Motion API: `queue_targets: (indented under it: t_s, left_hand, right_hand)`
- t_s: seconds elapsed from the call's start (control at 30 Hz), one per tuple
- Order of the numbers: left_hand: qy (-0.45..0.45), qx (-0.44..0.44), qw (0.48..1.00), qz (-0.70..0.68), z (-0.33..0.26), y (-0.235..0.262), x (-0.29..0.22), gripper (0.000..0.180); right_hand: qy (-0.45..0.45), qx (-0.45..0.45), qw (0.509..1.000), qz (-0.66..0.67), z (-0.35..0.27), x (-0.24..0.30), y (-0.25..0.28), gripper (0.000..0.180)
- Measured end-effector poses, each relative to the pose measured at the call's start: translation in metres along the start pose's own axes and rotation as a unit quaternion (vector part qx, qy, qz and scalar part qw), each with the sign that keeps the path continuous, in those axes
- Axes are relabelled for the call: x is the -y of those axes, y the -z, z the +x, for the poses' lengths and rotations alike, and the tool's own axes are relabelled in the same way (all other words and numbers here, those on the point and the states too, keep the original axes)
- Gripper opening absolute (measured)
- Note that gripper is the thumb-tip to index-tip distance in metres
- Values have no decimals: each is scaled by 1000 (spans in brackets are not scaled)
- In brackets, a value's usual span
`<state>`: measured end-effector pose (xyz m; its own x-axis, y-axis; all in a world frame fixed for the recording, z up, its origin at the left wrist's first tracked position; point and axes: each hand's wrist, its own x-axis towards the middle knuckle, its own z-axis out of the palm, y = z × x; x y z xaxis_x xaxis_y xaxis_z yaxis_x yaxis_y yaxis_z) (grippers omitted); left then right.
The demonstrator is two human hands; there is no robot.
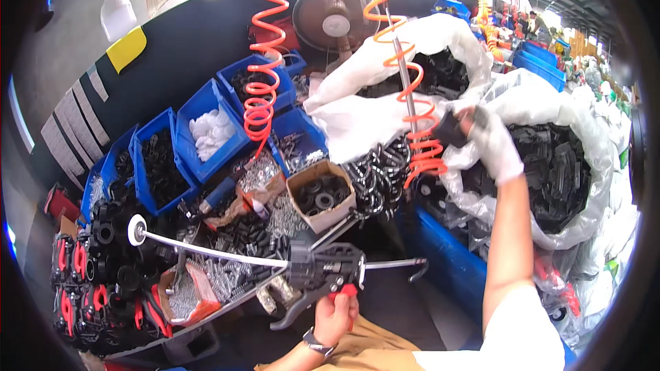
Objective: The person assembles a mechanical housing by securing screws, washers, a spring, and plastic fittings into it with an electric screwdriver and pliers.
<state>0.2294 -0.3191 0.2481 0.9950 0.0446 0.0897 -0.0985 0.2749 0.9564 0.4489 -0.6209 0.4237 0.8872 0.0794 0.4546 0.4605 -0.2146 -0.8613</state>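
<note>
My left hand (335,317), bare with a dark watch at the wrist, is closed round the red-topped handle of a caulking gun (323,265). The gun has a black body and a grey-black trigger lever. Its metal rod runs left to a round white plunger disc (137,230) and ends at the right in a bent hook (418,268). Raised at the right, my right hand (496,145) wears a white glove with bare fingertips. Its fingers grip a dark block-shaped thing (450,129), blurred, beside an orange coiled hose (426,158).
Blue bins (161,165) of small parts line the back left. A cardboard box (323,199) holds black rings next to metal hooks (378,175). White-lined sacks (529,172) of black parts stand right. Red-and-black assemblies (75,288) pile at far left; another orange hose (261,96) hangs centrally.
</note>
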Motion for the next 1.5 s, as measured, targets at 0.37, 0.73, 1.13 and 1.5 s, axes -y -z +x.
queue_targets:
  t_s: [0.37, 0.73, 1.13, 1.5]
  left_hand:
    - [27, -96, 994, 42, -4, 26, 12, 40]
    - [131, 78, 988, 33, 27, 43, -29, 25]
    - [169, 132, 975, 61, 7, 26, 0, 33]
    - [-34, -47, 968, 245, -27, 48, -17, 40]
  right_hand:
    - [-9, 133, 769, -625, 195, -69, -4, 41]
    - [109, -105, 982, 117, 64, 13, 0, 21]
    - [134, 216, 943, -216, -114, 42, -147, 48]
    - [372, 128, 896, -206, -152, 33, -197, 59]
